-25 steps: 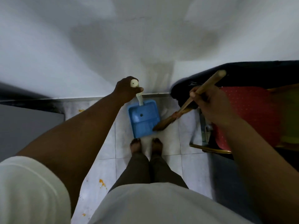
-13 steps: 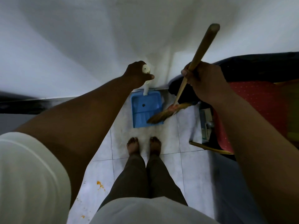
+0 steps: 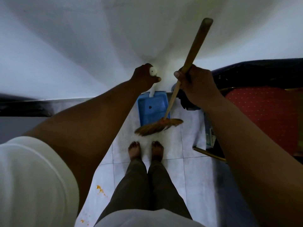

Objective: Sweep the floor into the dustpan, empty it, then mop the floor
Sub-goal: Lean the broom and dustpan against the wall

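A blue dustpan (image 3: 151, 108) rests on the pale tiled floor (image 3: 188, 169) against the white wall, its mouth facing my feet. My left hand (image 3: 145, 77) is shut on the top of its white upright handle (image 3: 153, 72). My right hand (image 3: 196, 85) grips the wooden stick of a broom (image 3: 196, 45). The broom's brown bristle head (image 3: 158, 126) lies across the dustpan's front lip, just ahead of my bare toes. Orange crumbs (image 3: 100, 190) are scattered on the tiles at lower left.
A chair with a red dotted seat (image 3: 262, 115) and gold legs (image 3: 209, 154) stands close on the right, with dark fabric (image 3: 262, 72) behind it. A dark skirting strip (image 3: 24, 107) runs along the wall at left. My bare feet (image 3: 146, 150) stand just behind the broom.
The broom stick has swung upright and the bristle head has moved from the dustpan's right side to its front lip. The dustpan sits farther from my feet, nearer the wall.
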{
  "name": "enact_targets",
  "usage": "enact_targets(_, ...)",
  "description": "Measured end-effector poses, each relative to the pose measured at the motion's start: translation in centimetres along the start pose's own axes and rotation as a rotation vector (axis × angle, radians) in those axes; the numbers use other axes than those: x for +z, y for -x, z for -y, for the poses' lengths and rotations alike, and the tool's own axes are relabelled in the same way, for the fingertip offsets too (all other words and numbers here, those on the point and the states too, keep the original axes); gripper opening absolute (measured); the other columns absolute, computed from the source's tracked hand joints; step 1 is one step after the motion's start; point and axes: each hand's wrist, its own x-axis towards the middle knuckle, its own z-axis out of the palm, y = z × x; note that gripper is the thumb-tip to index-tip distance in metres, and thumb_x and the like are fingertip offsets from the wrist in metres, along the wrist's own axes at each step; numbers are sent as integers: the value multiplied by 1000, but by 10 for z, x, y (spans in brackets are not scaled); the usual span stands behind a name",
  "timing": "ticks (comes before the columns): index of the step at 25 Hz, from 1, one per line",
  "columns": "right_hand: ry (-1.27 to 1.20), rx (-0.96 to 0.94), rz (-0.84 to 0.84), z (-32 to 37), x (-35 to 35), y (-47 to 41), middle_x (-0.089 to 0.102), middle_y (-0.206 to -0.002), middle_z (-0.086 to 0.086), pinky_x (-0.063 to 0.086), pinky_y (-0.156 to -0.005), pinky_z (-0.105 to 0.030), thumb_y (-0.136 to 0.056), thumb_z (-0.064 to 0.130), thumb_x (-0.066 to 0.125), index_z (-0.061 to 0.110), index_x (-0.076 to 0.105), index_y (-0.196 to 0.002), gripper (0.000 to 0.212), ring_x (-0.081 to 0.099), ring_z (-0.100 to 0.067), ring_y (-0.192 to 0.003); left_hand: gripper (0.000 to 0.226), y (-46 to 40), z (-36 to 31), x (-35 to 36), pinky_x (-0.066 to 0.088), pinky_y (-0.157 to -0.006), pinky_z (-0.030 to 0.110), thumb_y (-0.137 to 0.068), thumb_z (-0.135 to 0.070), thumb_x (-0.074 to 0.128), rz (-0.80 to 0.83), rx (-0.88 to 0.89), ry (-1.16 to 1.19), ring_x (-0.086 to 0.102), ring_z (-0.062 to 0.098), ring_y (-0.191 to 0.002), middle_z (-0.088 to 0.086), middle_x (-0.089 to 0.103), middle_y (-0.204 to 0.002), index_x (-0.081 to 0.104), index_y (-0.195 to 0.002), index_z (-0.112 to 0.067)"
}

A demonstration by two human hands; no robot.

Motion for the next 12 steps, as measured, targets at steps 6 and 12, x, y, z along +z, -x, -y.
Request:
enact_targets(6, -33, 96, -8, -18, 36, -25, 64, -84, -2, 53, -78, -27, -100, 40, 47, 8, 62, -107, 37, 68, -18, -82, 52, -12, -16, 6, 46, -93, 31, -85, -33, 71, -2, 37, -32, 58, 25, -111, 10, 60, -122, 52, -127, -10)
enact_targets(12, 2, 167, -1, -33, 53, -46, 66, -91, 1, 40, -79, -19, -99, 43, 49, 12, 63, -105, 35, 66, -16, -94, 57, -19, -20, 13, 48, -98, 34, -87, -29, 69, -10, -42, 124, 57, 25, -115, 10, 57, -128, 46, -136, -11)
